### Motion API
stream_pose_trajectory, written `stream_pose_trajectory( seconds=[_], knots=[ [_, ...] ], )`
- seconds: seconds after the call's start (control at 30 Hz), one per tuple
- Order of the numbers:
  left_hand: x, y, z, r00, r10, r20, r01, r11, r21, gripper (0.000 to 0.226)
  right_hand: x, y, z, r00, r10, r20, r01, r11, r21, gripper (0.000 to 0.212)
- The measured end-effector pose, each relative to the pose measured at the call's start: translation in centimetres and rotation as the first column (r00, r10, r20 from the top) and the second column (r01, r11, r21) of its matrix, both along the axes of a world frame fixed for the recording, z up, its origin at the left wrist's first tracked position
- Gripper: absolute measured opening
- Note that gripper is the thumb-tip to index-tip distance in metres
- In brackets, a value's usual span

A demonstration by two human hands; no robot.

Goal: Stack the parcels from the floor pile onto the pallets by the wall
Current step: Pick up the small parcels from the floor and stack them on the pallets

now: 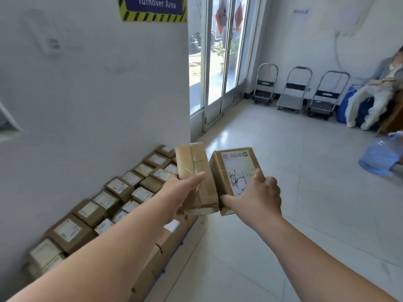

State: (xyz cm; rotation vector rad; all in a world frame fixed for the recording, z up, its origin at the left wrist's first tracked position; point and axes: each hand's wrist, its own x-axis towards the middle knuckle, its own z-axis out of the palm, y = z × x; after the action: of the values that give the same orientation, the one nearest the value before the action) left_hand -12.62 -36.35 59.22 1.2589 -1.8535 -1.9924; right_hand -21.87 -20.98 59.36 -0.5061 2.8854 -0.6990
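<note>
My left hand (181, 189) grips a brown taped parcel (195, 168) with its plain side up. My right hand (259, 194) grips a second brown parcel (234, 168) whose white shipping label faces up. Both parcels are held in the air side by side, touching at their near corners. Below and to the left, along the white wall, lies a stack of several labelled parcels (113, 199) in rows. A sliver of blue pallet (174, 253) shows under the stack's floor-side edge.
Three folded hand trolleys (293, 92) stand by the far wall. A person (383, 83) sits at the far right beside white and blue bags. A blue water jug (379, 158) lies on the tiled floor. Glass doors (218, 62) are ahead.
</note>
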Motion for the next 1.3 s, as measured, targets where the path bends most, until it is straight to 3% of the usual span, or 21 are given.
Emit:
stream_pose_trajectory(
  seconds=[0.07, 0.13, 0.3, 0.47, 0.53, 0.63, 0.77, 0.9, 1.0, 1.3],
  knots=[
    [1.3, -2.0, -0.1, 0.994, 0.112, -0.018, -0.112, 0.993, -0.030, 0.118, 0.4, -3.0, 0.0, 0.997, 0.072, -0.002, -0.072, 0.997, 0.011, 0.117],
    [2.5, -3.9, -0.4, 0.975, 0.222, -0.015, -0.222, 0.974, -0.054, 0.141, 0.4, -5.6, 0.0, 0.989, 0.147, 0.007, -0.147, 0.989, 0.015, 0.120],
    [3.7, -7.3, -1.0, 0.897, 0.440, 0.038, -0.435, 0.896, -0.086, 0.120, -1.0, -10.7, -0.2, 0.934, 0.357, -0.010, -0.356, 0.934, 0.036, 0.122],
    [3.3, -8.8, -1.3, 0.819, 0.568, 0.079, -0.568, 0.823, -0.031, 0.103, -3.9, -14.6, -0.8, 0.852, 0.523, 0.028, -0.524, 0.850, 0.050, 0.126],
    [3.1, -9.1, -1.4, 0.781, 0.620, 0.076, -0.622, 0.783, 0.000, 0.087, -5.3, -15.7, -1.0, 0.811, 0.583, 0.046, -0.585, 0.810, 0.042, 0.127],
    [2.9, -9.7, -1.8, 0.702, 0.709, 0.064, -0.710, 0.704, -0.003, 0.062, -7.0, -17.4, -1.2, 0.750, 0.661, 0.043, -0.662, 0.750, 0.018, 0.126],
    [4.5, -9.9, -3.2, 0.556, 0.822, 0.124, -0.827, 0.562, -0.012, 0.050, -8.2, -19.6, -2.7, 0.695, 0.711, 0.102, -0.716, 0.699, 0.007, 0.125],
    [9.1, -9.8, -5.8, 0.363, 0.911, 0.198, -0.928, 0.372, -0.013, 0.072, -8.0, -21.6, -5.1, 0.661, 0.736, 0.150, -0.747, 0.664, 0.035, 0.119],
    [12.0, -9.7, -7.6, 0.288, 0.933, 0.215, -0.958, 0.284, 0.049, 0.062, -7.2, -22.9, -6.7, 0.622, 0.754, 0.210, -0.780, 0.620, 0.085, 0.117],
    [18.2, -13.2, -12.9, 0.272, 0.919, 0.285, -0.961, 0.243, 0.134, 0.063, -0.2, -28.3, -11.1, 0.563, 0.762, 0.321, -0.825, 0.544, 0.154, 0.120]
  ],
)
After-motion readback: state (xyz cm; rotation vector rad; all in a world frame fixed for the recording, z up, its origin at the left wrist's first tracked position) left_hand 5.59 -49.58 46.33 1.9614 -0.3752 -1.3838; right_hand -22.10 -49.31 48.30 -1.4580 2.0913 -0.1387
